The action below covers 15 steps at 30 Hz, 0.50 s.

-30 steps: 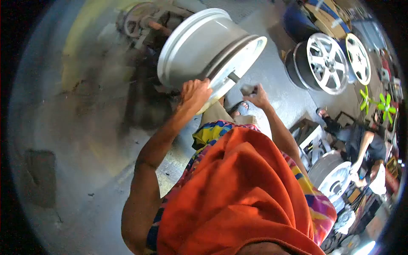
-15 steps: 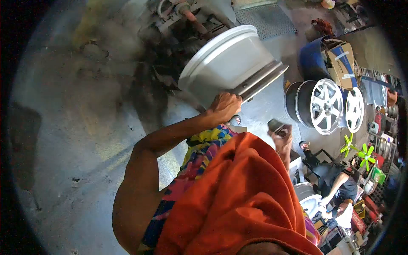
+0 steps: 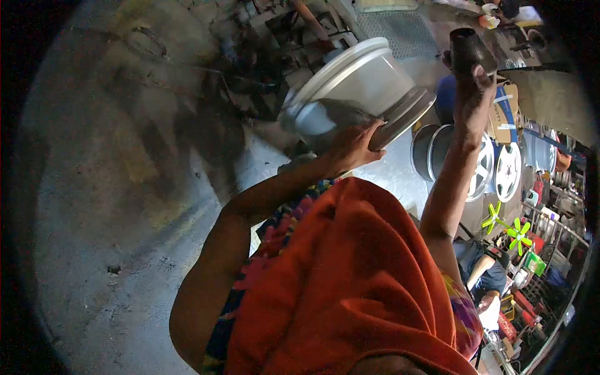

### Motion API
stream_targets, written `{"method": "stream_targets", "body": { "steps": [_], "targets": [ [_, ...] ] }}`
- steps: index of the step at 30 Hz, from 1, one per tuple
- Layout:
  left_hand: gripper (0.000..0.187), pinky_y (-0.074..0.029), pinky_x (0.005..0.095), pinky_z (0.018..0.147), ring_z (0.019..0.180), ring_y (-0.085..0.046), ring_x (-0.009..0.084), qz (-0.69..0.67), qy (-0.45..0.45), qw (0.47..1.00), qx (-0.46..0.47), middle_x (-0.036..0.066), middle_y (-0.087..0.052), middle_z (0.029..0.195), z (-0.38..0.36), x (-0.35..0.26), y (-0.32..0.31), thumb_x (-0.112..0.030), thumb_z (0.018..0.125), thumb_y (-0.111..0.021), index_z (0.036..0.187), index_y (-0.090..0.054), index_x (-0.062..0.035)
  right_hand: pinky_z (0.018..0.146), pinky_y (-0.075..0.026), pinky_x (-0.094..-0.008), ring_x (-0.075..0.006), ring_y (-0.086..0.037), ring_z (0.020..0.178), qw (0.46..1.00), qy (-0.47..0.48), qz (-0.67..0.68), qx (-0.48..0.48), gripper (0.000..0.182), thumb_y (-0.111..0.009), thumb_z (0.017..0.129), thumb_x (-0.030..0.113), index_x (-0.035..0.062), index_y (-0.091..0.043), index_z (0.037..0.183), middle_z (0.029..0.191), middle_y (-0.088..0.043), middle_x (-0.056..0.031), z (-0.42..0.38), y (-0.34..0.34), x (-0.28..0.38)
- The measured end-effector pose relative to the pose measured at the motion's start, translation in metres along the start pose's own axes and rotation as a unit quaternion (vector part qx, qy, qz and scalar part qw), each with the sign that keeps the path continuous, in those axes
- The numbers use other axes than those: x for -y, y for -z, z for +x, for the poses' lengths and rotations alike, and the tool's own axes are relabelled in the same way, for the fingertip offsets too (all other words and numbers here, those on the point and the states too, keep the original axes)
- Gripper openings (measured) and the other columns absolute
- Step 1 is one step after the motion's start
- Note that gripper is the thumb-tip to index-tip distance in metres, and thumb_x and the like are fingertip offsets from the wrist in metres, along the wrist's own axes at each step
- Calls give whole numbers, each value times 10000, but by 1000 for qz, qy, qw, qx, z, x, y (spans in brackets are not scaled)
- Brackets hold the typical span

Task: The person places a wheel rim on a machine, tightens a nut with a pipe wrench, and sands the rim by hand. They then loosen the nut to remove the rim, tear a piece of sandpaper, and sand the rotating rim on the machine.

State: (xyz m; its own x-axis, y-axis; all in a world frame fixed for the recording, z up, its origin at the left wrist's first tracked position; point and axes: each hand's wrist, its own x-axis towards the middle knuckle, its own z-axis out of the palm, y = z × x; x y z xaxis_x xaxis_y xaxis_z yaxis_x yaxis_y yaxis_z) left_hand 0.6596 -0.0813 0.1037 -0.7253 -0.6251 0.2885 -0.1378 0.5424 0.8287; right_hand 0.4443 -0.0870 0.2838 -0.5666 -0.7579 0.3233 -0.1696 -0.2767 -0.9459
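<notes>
A light grey wheel rim [image 3: 356, 81] is in front of me at the upper middle, tilted, beside dark machinery. My left hand [image 3: 359, 145] grips the rim's near edge, with the thumb apart from the fingers. Raised at the upper right, my right hand [image 3: 476, 87] is closed around a dark, hollow-looking tapered metal cone [image 3: 467, 50]. The cone is clear of the rim, and part of it is hidden by my fingers.
Silver spoked wheels [image 3: 508, 172] stand on the floor to the right, beside a cardboard box [image 3: 505, 112]. A person in dark clothing [image 3: 490, 275] works at the lower right near cluttered shelves. Dark machinery [image 3: 281, 37] and a perforated metal plate [image 3: 397, 31] lie beyond the rim.
My right hand has swung up and forward with the cone, from beside my body to the upper right. My left hand stays at the rim's edge, its grip slightly shifted.
</notes>
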Motion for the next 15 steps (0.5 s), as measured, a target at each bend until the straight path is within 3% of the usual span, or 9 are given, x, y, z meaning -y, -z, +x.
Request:
{"method": "stream_targets", "body": {
  "steps": [3,5,6,7,8,10,11,14,15],
  "targets": [
    [707,-527,420,774,859,-669,326,-17,13,996,81,219,-674,1008,11,4,11,-321,807,-730,1356,-441,18,969,-425,-361,-242,-547,1140,998,15,39,40,556,-555,952,349,-26,-455,1351,1284,-528,-164,19,-18,2],
    [747,-513,431,826,902,-660,318,-94,61,987,113,235,-653,1095,15,13,2,-307,808,-719,1386,-408,48,953,-465,-400,-268,-594,1049,998,7,57,29,509,-605,886,276,-39,-491,1269,1156,-596,-155,23,-36,14],
    [783,-495,426,866,975,-642,306,-70,112,976,170,252,-625,1159,19,3,13,-317,806,-723,1407,-387,54,953,-468,-409,-263,-588,1089,998,32,58,8,506,-586,904,273,-40,-485,1289,1188,-598,-164,24,-43,14],
    [793,-487,421,873,1015,-629,307,-20,41,995,85,280,-607,1177,10,31,-19,-340,807,-724,1407,-386,53,947,-475,-414,-258,-585,1102,998,34,32,32,513,-581,909,283,-39,-484,1297,1216,-589,-163,36,-40,5],
    [830,-475,430,902,1053,-609,346,-73,95,982,146,291,-592,1189,18,15,1,-354,807,-724,1434,-355,45,938,-480,-409,-255,-583,1098,999,22,13,30,516,-581,912,296,-33,-485,1298,1215,-586,-155,32,-55,26],
    [885,-481,436,894,1006,-619,346,27,64,985,158,284,-615,1120,20,17,3,-326,797,-716,1491,-283,10,929,-481,-387,-253,-595,1067,994,30,92,46,582,-638,869,336,-36,-485,1291,1181,-587,-152,39,-60,25],
    [884,-491,432,879,1004,-624,330,29,125,967,219,293,-613,1118,28,0,24,-286,788,-721,1498,-278,-1,916,-488,-378,-249,-605,1038,992,32,110,48,603,-666,844,339,-45,-493,1276,1162,-595,-156,41,-70,32],
    [776,-491,421,865,949,-606,311,-65,-4,995,73,240,-605,1080,15,48,-13,-174,780,-726,1428,-338,8,909,-490,-370,-248,-611,1018,989,38,132,56,625,-689,824,341,-54,-497,1269,1139,-603,-158,52,-96,51],
    [768,-473,403,886,994,-559,278,-125,84,978,141,217,-564,1107,20,35,-2,-161,776,-723,1418,-333,-2,912,-488,-359,-246,-612,1013,990,43,120,60,643,-700,815,338,-61,-494,1275,1140,-604,-162,58,-99,53]
  ]
}}
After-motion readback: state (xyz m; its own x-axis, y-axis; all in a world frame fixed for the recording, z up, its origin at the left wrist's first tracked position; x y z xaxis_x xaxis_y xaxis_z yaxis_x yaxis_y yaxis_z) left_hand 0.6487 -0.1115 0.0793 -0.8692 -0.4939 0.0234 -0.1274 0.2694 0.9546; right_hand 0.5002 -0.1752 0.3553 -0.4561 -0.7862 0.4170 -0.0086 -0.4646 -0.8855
